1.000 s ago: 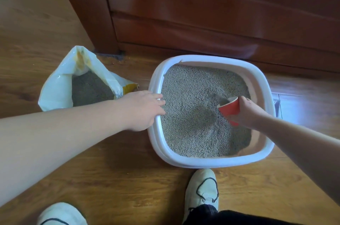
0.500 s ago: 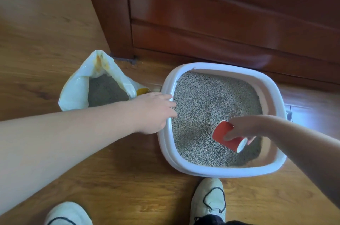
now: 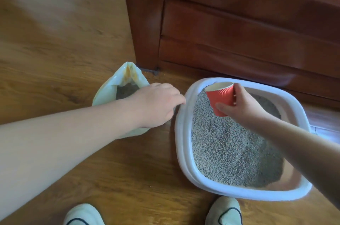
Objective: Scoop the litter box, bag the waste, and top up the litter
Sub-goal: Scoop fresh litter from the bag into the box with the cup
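A white litter box full of grey litter sits on the wood floor at the right. My right hand holds a red ribbed paper cup upright above the box's far left corner. My left hand reaches over an open white litter bag, fingertips at the box's left rim; whether they grip anything is hidden. Grey litter shows inside the bag.
A dark wooden cabinet with drawer fronts stands right behind the box and bag. My two white shoes are at the bottom edge, the right one close to the box's near rim. Bare wood floor spreads to the left.
My right hand lifted the cup out of the litter, turned it upright and carried it toward the box's far left corner. My left hand slid off the rim toward the bag.
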Demonstrator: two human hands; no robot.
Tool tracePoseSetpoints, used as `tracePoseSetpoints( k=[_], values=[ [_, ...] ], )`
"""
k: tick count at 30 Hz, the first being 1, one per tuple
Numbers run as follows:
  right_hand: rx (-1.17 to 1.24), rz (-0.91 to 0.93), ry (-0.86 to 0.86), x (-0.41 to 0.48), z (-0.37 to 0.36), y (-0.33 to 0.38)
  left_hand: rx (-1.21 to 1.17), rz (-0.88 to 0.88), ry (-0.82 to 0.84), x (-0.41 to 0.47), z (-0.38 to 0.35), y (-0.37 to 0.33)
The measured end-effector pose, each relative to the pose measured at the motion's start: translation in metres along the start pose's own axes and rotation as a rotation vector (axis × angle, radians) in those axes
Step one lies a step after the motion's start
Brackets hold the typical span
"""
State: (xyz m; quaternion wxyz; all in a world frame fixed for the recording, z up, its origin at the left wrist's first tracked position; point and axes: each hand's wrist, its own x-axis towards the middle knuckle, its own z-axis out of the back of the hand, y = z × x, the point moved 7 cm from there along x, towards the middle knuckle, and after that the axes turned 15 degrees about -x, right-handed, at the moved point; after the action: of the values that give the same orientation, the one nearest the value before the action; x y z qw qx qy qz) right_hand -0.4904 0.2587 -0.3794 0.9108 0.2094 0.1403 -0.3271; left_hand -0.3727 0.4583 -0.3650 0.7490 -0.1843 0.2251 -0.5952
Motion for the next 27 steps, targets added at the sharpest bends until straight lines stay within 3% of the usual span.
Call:
tracePoseSetpoints(
  k=[6, 9, 13, 16, 18, 21, 24, 27],
  values=[
    [0.277, 0.332, -0.055, -0.01, 0.0, 0.108, 0.067, 0.171, -0.117, -0.042, 0.034, 0.046],
    [0.371, 0.502, -0.068, -0.012, -0.006, 0.157, 0.06, 0.358, -0.204, -0.075, 0.059, 0.076],
    [0.212, 0.737, -0.079, -0.016, -0.029, 0.213, -0.071, 0.775, -0.204, -0.128, 0.063, 0.127],
    [-0.098, 0.853, -0.107, -0.018, -0.054, 0.239, -0.037, 0.974, -0.028, -0.158, 0.043, 0.146],
    [-0.266, 0.861, -0.107, -0.014, -0.071, 0.244, -0.032, 0.973, 0.044, -0.164, 0.031, 0.146],
    [-0.398, 0.813, -0.065, -0.005, -0.086, 0.239, -0.099, 0.94, 0.023, -0.163, 0.026, 0.14],
    [-0.412, 0.788, -0.003, 0.0, -0.094, 0.233, -0.122, 0.938, -0.006, -0.159, 0.027, 0.138],
    [-0.349, 0.818, -0.048, -0.004, -0.092, 0.229, -0.115, 0.976, -0.013, -0.159, 0.027, 0.14]
  ],
)
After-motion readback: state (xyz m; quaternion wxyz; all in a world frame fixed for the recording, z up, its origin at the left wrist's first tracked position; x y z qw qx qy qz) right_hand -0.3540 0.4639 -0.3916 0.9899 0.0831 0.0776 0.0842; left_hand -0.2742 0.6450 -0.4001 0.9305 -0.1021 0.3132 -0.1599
